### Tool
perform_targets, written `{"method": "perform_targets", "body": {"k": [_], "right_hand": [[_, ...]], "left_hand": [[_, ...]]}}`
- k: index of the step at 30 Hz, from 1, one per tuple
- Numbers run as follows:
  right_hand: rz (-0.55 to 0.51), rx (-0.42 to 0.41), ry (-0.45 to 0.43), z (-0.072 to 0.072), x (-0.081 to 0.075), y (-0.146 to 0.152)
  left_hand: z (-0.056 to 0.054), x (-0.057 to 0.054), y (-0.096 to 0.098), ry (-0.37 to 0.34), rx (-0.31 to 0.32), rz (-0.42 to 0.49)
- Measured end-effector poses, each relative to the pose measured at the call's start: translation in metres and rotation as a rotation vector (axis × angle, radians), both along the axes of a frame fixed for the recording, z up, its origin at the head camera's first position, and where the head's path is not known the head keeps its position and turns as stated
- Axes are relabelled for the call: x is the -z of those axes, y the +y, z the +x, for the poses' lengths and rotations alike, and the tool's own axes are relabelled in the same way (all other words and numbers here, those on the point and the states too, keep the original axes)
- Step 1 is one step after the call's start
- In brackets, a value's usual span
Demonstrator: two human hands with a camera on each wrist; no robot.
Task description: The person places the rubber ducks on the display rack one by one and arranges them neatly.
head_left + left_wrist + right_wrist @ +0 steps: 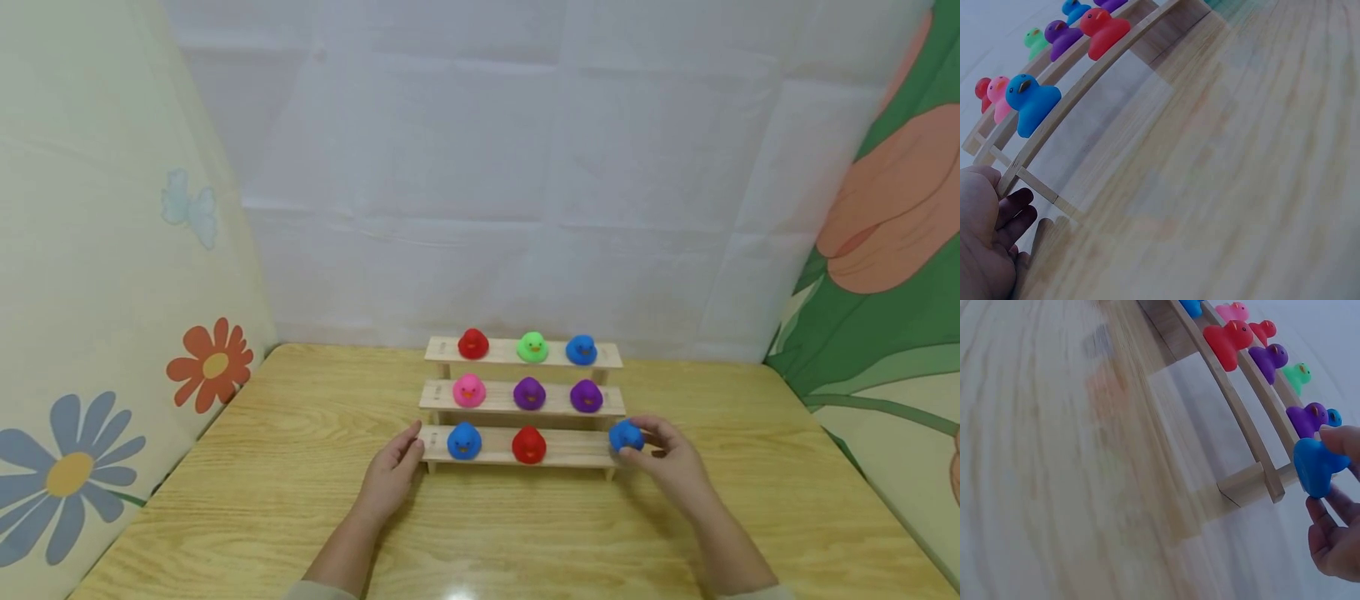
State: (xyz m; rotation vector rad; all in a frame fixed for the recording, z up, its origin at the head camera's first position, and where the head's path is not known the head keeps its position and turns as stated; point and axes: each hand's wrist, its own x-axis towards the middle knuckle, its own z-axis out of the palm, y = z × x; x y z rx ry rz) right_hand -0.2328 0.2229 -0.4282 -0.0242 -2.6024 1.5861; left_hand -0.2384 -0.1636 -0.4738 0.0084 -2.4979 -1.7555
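Note:
My right hand (678, 467) pinches a blue rubber duck (626, 436) between thumb and fingers, at the right end of the lowest step of a wooden three-step stand (491, 450). In the right wrist view this duck (1316, 467) is tilted, just past the plank's end. My left hand (392, 473) holds the left end of the same step; the left wrist view has the plank end between its thumb and fingers (1015, 209). On that step sit another blue duck (464, 442) at the left and a red duck (528, 446) in the middle.
The middle step carries a pink duck (468, 391) and two purple ducks (529, 394). Red (473, 343), green (533, 347) and blue (581, 350) ducks stand on the top step. The wood-grain table (300, 433) meets a white cloth (480, 167) behind; flowered cloths hang on both sides.

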Motion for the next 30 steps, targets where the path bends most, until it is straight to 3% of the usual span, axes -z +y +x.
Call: {"method": "perform_targets", "body": {"k": [20,30], "right_hand": [[-0.041,-0.132,-0.004,-0.004,0.001,-0.027],[0.015,-0.151,0.026,-0.006,0.005,-0.033]], "left_hand": [[-0.001,0.003,-0.001,0.009,0.001,-0.007],[-0.002,0.002,-0.001,0.007,0.010,-0.013]]}}
